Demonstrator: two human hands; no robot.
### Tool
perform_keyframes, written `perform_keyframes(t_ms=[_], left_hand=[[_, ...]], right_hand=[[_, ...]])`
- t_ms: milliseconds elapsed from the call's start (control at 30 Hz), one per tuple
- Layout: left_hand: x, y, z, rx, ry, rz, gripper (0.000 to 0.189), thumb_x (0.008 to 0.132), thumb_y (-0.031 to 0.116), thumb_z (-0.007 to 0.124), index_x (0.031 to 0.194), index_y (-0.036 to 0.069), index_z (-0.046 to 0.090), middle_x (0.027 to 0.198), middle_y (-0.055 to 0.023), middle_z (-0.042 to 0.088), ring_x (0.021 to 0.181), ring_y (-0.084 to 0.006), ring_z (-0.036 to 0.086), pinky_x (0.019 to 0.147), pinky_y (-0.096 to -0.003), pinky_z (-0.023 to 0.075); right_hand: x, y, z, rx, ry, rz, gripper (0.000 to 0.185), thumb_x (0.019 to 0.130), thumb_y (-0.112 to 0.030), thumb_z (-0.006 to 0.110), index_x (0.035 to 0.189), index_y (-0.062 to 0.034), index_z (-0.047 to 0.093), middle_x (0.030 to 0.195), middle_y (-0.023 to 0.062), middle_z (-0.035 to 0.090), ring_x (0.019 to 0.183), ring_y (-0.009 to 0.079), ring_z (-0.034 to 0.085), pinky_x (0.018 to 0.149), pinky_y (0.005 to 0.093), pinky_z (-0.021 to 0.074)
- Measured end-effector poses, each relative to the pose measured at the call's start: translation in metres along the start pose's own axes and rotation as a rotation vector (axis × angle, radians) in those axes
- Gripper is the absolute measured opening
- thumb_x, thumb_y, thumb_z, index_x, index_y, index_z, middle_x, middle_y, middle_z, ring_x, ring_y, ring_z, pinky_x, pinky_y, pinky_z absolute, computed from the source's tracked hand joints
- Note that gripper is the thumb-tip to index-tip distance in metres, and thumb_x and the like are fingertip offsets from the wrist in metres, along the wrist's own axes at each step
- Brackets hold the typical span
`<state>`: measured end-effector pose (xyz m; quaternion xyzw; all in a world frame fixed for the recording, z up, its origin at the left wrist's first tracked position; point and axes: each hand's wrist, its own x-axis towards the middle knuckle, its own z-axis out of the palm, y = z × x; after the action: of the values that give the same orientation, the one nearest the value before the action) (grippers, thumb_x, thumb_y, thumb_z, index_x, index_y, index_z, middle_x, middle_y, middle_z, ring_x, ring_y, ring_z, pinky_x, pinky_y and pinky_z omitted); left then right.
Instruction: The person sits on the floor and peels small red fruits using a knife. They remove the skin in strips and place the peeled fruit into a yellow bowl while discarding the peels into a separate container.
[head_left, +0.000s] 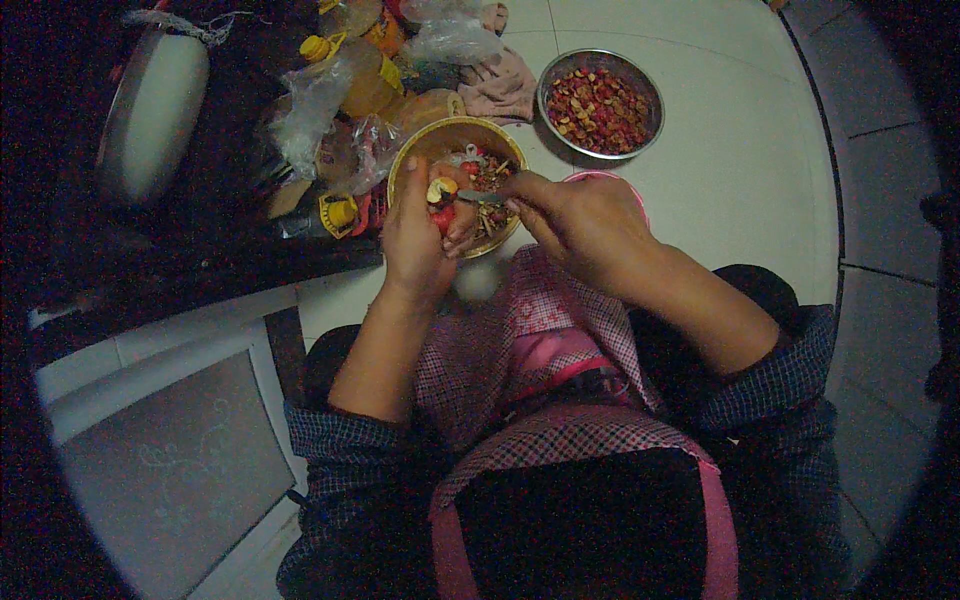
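My left hand (412, 244) holds a cut red fruit, its pale yellow flesh (442, 189) turned up near the fingertips. Another piece of red fruit (444, 220) shows lower in the same palm. A small knife (480, 196) is gripped in my right hand (600, 221), its blade pointing left at the fruit; contact is not clear. Both hands are above a gold-rimmed bin (431, 139) that contains stems, red scraps and a bit of clear plastic. Beyond my right hand stands a steel bowl (657, 131) of cut red fruit pieces (600, 112).
A pink-rimmed container (596, 175) is mostly hidden behind my right hand. Oil bottles with yellow caps (319, 48), plastic bags (311, 112) and a pinkish cloth (499, 86) crowd the left side of the bin. A white cabinet door (180, 450) is at lower left.
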<state>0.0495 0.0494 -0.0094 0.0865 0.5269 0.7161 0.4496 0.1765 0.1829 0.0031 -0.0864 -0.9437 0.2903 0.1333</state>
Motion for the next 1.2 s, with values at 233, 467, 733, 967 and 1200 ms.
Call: perform_keyframes(t_ms=[233,467,733,967,1200], left_hand=[[-0.002,-0.004,0.009,0.229,0.166,0.078,0.057,0.094,0.054,0.023,0.083,0.006,0.052,0.044,-0.0002,0.039,0.036,-0.0075,0.029,0.035,-0.0224,0.0206],[-0.003,-0.007,0.005,0.256,0.137,0.107,0.054,0.093,0.055,0.025,0.082,0.009,0.05,0.043,0.0013,0.036,0.035,-0.0083,0.029,0.036,-0.0232,0.0211],[-0.005,-0.004,0.01,0.105,0.113,0.059,0.049,0.093,0.054,0.026,0.084,0.011,0.049,0.044,0.0024,0.033,0.034,-0.0078,0.027,0.033,-0.0224,0.0215],[-0.005,-0.006,0.013,0.087,0.141,0.05,0.055,0.093,0.055,0.022,0.078,0.009,0.047,0.045,0.0008,0.036,0.035,-0.008,0.028,0.033,-0.0219,0.0209],[-0.006,-0.011,0.017,0.113,0.221,0.12,0.057,0.093,0.056,0.02,0.074,0.009,0.045,0.044,0.0002,0.036,0.036,-0.008,0.029,0.035,-0.0225,0.0201]], right_hand=[[-0.001,-0.001,-0.001,-0.053,0.028,-0.005,0.016,0.085,-0.024,0.055,0.095,-0.0133,0.061,0.062,0.0125,0.059,0.054,0.0311,0.058,0.047,0.0412,0.0435],[-0.001,-0.002,0.005,-0.013,0.037,-0.004,0.015,0.085,-0.023,0.055,0.094,-0.013,0.061,0.06,0.0121,0.058,0.052,0.0305,0.057,0.046,0.0407,0.0418],[-0.001,-0.004,0.009,0.034,0.035,0.006,0.014,0.085,-0.02,0.055,0.094,-0.0108,0.061,0.059,0.0124,0.056,0.051,0.0303,0.057,0.046,0.0398,0.0414],[-0.001,-0.005,0.008,0.069,0.022,0.016,0.015,0.085,-0.019,0.055,0.095,-0.0099,0.06,0.06,0.0143,0.056,0.053,0.0318,0.057,0.047,0.0406,0.0415],[-0.001,-0.006,0.011,0.178,-0.023,0.062,0.014,0.087,-0.019,0.053,0.094,-0.009,0.058,0.062,0.017,0.055,0.056,0.0348,0.057,0.049,0.0429,0.0413]])
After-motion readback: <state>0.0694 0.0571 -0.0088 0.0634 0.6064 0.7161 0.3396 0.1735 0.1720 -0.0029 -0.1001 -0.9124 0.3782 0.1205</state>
